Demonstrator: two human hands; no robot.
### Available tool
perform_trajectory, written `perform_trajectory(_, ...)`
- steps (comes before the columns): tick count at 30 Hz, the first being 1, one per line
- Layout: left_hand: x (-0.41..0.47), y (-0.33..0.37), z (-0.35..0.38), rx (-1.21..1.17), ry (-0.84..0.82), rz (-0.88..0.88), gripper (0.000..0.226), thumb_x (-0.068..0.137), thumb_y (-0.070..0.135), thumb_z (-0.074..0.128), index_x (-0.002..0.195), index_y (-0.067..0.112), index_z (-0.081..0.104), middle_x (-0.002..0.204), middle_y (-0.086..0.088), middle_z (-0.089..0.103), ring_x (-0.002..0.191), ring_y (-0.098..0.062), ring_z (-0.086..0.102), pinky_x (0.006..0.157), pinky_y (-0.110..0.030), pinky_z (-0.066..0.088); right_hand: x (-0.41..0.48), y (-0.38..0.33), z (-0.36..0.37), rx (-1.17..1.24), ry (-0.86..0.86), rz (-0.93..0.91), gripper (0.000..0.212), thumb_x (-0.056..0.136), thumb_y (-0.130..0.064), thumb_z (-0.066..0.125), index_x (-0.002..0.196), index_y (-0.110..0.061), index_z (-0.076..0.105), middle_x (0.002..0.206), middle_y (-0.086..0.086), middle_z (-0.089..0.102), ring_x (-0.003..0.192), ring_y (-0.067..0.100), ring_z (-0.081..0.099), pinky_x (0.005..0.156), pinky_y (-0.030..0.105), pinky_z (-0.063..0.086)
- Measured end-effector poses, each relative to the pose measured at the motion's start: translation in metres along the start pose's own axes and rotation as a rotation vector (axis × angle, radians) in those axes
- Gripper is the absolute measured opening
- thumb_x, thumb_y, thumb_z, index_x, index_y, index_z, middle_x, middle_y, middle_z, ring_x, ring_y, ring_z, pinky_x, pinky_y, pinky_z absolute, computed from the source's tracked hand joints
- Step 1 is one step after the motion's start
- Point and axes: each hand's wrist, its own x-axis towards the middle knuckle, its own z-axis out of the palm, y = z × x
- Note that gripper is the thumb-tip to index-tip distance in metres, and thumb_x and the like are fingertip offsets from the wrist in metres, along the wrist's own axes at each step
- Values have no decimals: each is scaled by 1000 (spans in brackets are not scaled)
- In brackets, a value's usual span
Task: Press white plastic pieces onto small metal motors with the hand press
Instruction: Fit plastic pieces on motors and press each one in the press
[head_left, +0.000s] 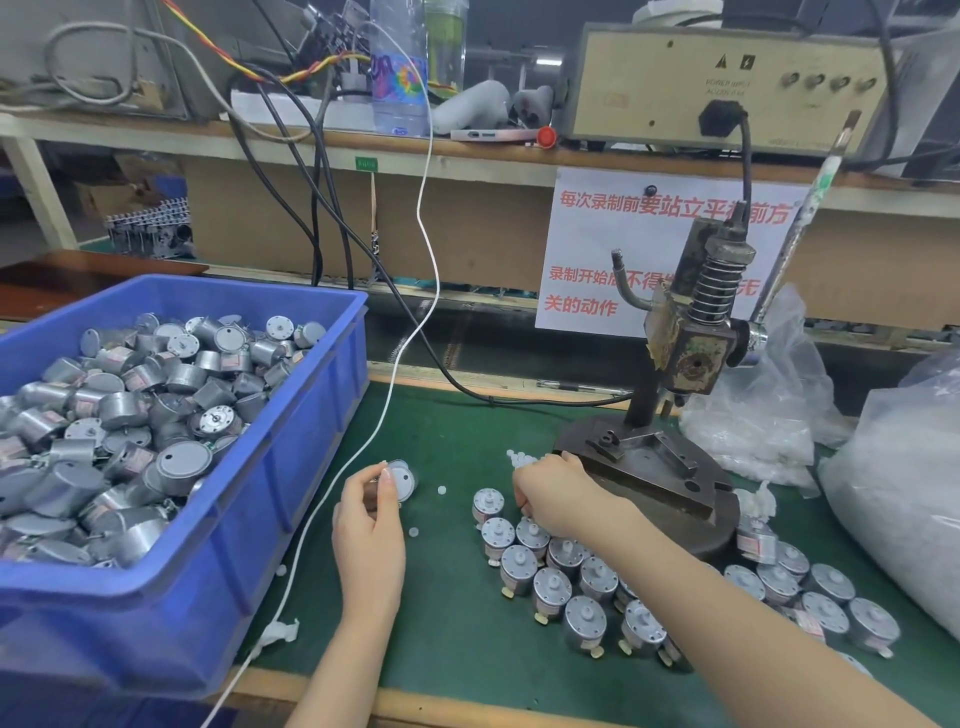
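Note:
My left hand (370, 512) grips a small silver motor (403, 479) above the green mat, its flat round face turned up. My right hand (551, 491) reaches to a little heap of white plastic pieces (522, 460) at the foot of the hand press (670, 415); its fingers curl down at the heap, and what they hold is hidden. Several motors with white pieces on their shafts (550, 571) stand on the mat below my right wrist. The press head hangs raised above its round base.
A blue bin (291, 467) full of motors fills the left. Clear bags of white pieces (883, 499) lie at the right. A white cable (363, 447) runs across the mat past the bin. Loose white pieces (441, 489) dot the mat.

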Motion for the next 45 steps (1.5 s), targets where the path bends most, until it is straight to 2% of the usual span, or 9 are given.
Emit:
perform_trajectory(10, 2, 3, 0, -53, -10, -36, 14, 96, 23, 48, 101, 16, 59, 93, 9, 62, 91, -12, 58, 81, -30, 45, -25, -50, 4, 310, 380, -143, 19, 93, -4, 45, 110, -11, 51, 113, 5, 48, 105, 23, 43, 86, 27, 29)
perform_trajectory(17, 2, 3, -1, -37, -15, -34, 13, 95, 22, 48, 100, 17, 59, 96, 4, 64, 91, -11, 58, 80, -27, 44, -32, -87, 24, 195, 309, -224, 26, 91, -1, 44, 115, -11, 48, 115, 7, 49, 105, 26, 43, 84, 30, 26)
perform_trajectory(21, 2, 2, -1, -33, 2, -42, 11, 95, 23, 48, 97, 20, 59, 96, 4, 65, 87, 1, 57, 74, -19, 43, -38, -96, 27, 162, 363, -236, 26, 59, -17, 81, 78, -21, 64, 78, -5, 61, 71, 13, 58, 65, 22, 43)
perform_trajectory(25, 2, 3, -1, -48, 10, -57, 12, 95, 23, 48, 96, 20, 60, 92, 10, 64, 87, -12, 60, 82, -41, 50, -42, -99, 33, 165, 401, -238, 36, 38, -35, 92, 53, -27, 61, 56, -12, 55, 49, 5, 53, 47, 13, 42)
perform_trajectory(29, 2, 4, -1, -46, 6, -62, 13, 95, 24, 47, 98, 19, 59, 92, 14, 62, 90, -15, 60, 85, -48, 50, -49, -94, 31, 282, 397, -239, 25, 52, -29, 90, 63, -23, 68, 65, -9, 62, 59, 10, 59, 54, 14, 45)
perform_trajectory(32, 2, 5, -1, -53, 2, -70, 13, 95, 24, 47, 98, 19, 59, 92, 13, 63, 89, -14, 59, 84, -49, 49, -45, -86, 28, 445, 345, -219, 16, 91, -18, 56, 100, -10, 68, 102, 5, 64, 97, 23, 55, 86, 25, 37)
perform_trajectory(35, 1, 5, -1, -60, 1, -78, 14, 95, 24, 47, 98, 18, 60, 92, 10, 63, 89, -15, 59, 85, -49, 49, -40, -78, 20, 576, 464, -159, 19, 94, -15, 50, 103, -8, 66, 102, 6, 63, 99, 24, 53, 86, 23, 34)
perform_trajectory(40, 2, 6, -1, -80, 6, -97, 13, 95, 23, 48, 97, 19, 60, 91, 11, 64, 88, -12, 59, 85, -48, 49, -16, -71, 4, 251, 394, -267, 36, 88, -4, 44, 123, -8, 55, 129, 5, 51, 123, 23, 41, 100, 30, 28)
perform_trajectory(45, 1, 8, -1, -77, 2, -102, 13, 95, 24, 47, 97, 20, 59, 91, 12, 63, 88, -13, 59, 85, -47, 49, -7, -67, -6, 44, 228, -276, 31, 92, -18, 39, 114, -5, 56, 115, 9, 57, 107, 29, 51, 90, 35, 35)
